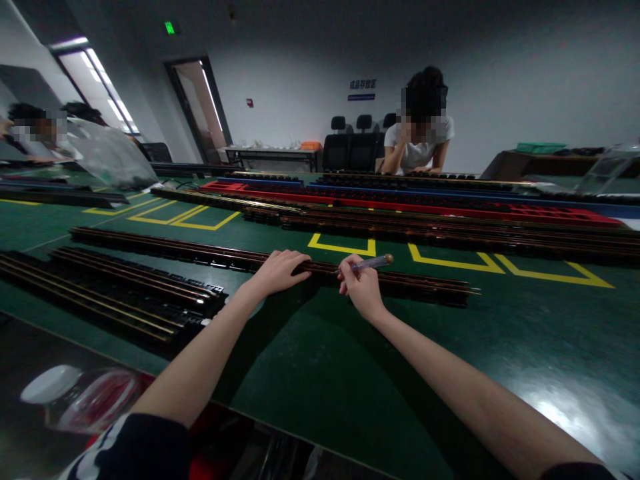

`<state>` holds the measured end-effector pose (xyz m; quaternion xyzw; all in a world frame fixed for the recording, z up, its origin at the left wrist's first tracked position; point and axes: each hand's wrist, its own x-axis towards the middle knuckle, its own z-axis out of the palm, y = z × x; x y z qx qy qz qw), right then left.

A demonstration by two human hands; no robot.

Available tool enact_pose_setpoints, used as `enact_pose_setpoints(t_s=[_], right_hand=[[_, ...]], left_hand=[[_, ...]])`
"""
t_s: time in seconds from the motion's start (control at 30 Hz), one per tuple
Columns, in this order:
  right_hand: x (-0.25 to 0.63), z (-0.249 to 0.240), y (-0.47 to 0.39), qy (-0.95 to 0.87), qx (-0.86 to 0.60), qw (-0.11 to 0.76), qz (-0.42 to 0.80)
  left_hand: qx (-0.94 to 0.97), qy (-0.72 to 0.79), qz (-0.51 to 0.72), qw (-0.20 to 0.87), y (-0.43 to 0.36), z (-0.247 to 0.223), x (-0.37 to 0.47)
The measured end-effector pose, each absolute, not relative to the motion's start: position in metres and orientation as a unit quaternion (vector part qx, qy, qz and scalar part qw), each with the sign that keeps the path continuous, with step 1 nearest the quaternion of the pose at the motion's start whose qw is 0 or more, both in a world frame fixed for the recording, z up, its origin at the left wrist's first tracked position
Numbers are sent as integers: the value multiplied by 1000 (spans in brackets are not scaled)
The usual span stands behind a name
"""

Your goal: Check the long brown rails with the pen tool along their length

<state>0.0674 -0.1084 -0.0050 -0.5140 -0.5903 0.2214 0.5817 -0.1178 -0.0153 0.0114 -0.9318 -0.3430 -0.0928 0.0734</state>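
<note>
A long black rail with copper-coloured strips (420, 285) lies slantwise across the green table in front of me. My left hand (281, 270) rests on it, fingers outstretched and holding nothing. Just to the right, my right hand (361, 285) grips a slim pen (373, 263) with a clear purplish barrel and a brownish-gold end. Its tip points down at the rail and is hidden by my fingers. Nearer my left forearm lie a shorter dark rail (135, 275) and another with brass-coloured strips (90, 293).
Stacked copper-striped rails (450, 230) and a red rack (400, 200) span the far side of the green table (300, 373). A clear jar with a white lid (90, 400) stands low at left. A person in white (420, 143) sits opposite; a plastic bag (113, 157) lies far left.
</note>
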Motion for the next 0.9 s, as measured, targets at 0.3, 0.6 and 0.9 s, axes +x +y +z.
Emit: enact_pose_setpoints(t_s=[0.3,0.6,0.9], right_hand=[[65,-3,-110,-590,-511,587,218],[64,-3,-111,-595,-509,585,212],[64,-2,-111,-601,-506,584,206]], left_hand=[[-931,-351,-87,45,-12,15,-122],[-929,-354,-95,49,-12,16,-125],[-929,-354,-93,50,-15,15,-121]])
